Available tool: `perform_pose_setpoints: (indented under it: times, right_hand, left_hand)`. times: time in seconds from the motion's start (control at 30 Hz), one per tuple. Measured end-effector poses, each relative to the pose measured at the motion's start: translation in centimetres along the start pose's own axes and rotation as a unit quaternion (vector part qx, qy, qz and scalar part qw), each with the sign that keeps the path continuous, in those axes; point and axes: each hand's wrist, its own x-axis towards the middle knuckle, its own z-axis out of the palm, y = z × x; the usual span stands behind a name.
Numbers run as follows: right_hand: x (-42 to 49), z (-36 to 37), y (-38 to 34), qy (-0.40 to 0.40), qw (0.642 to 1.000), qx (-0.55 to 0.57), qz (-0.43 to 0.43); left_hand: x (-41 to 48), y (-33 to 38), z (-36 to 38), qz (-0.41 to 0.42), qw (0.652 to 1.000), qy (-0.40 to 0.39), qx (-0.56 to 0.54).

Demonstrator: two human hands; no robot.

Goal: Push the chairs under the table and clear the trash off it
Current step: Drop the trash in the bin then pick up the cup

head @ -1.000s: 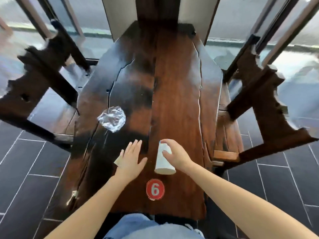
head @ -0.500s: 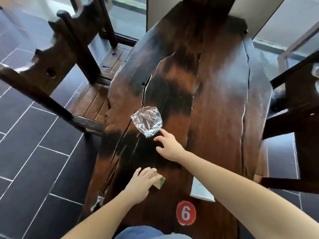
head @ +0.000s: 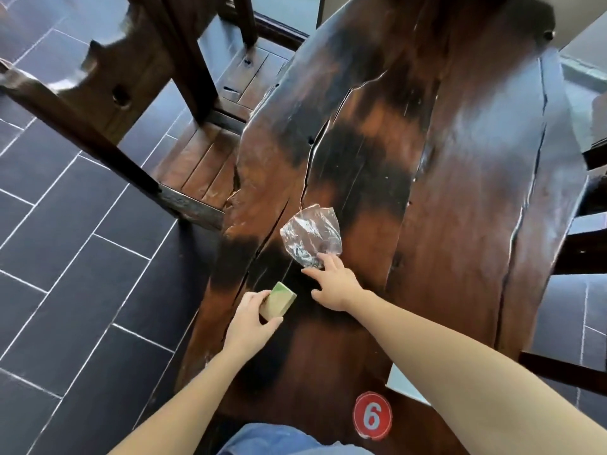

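Note:
A long dark wooden table runs away from me. On it lies a crumpled clear plastic wrap. My right hand lies palm down with fingers spread, and its fingertips touch the wrap's near edge. My left hand grips a small green and tan box, tilted up off the table near its left edge. A white paper cup lies on its side, mostly hidden under my right forearm. One wooden chair stands at the left with its seat partly under the table. Another chair is at the right edge.
A round red sticker with the number 6 marks the near end of the table. Dark floor tiles spread to the left. The left chair's tall back leans out over the floor.
My right hand let go of the paper cup and reached forward to the plastic wrap. My left hand closed on the small box and lifted it. The view swung left.

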Motion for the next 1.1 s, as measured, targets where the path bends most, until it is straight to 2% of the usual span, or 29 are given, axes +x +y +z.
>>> perform_pose_setpoints:
  times: [0.07,0.13,0.2,0.27,0.33,0.43,0.5,0.57,0.63,0.67,0.73,0.83,0.93,1.0,1.1]
  right_hand:
    - [-1.3,1.5,0.5,0.051,0.998,-0.022,-0.024]
    - [-2.4,2.6,1.3,0.105,0.994,0.004,-0.031]
    - [-3.6,3.3,1.8,0.157,0.981,0.111,0.0]
    - [-4.7,3.3,2.1,0.216,0.94,0.258,0.057]
    - [-5.7,2.8,2.4,0.25,0.862,0.427,0.113]
    - [-7.4,1.7,2.6,0.201,0.687,0.677,0.169]
    - [-9.0,1.2,3.0,0.168,0.604,0.759,0.176]
    - [-11.0,1.2,3.6,0.145,0.548,0.809,0.159]
    - [-13.3,2.2,4.7,0.12,0.533,0.827,0.129]
    - [-14.3,2.9,5.3,0.113,0.538,0.827,0.117]
    - [-16.7,4.3,6.7,0.114,0.561,0.815,0.089]
    - [-21.0,6.4,9.1,0.167,0.596,0.784,0.043]
    - [-25.7,9.4,11.6,0.206,0.607,0.767,0.021]
    - [-28.9,11.7,13.7,0.232,0.59,0.773,0.035]
    - [-34.1,15.4,17.2,0.287,0.521,0.803,0.024]
  left_hand:
    - [0.9,0.4,-0.6,-0.032,0.996,-0.042,-0.07]
    - [1.4,1.3,-1.0,-0.064,0.987,-0.06,-0.135]
    - [1.5,2.7,-1.1,-0.093,0.971,-0.076,-0.208]
    - [1.1,4.5,-1.1,-0.111,0.95,-0.092,-0.276]
    - [0.4,6.0,-0.7,-0.109,0.94,-0.101,-0.308]
    - [-0.9,7.8,0.3,-0.073,0.94,-0.136,-0.303]
    - [-1.9,9.3,0.9,-0.057,0.928,-0.179,-0.322]
    - [-2.9,11.0,1.8,-0.042,0.915,-0.209,-0.343]
    - [-4.2,12.7,2.7,-0.014,0.92,-0.219,-0.325]
    - [-4.8,13.4,3.4,0.005,0.929,-0.219,-0.3]
    - [-6.1,14.7,4.6,0.042,0.945,-0.221,-0.24]
    - [-8.1,16.9,6.9,0.123,0.966,-0.21,-0.093]
    - [-10.9,19.7,10.0,0.232,0.945,-0.23,0.02]
    - [-13.1,21.7,12.6,0.278,0.923,-0.26,0.056]
    - [-16.5,24.3,17.7,0.294,0.921,-0.257,0.012]
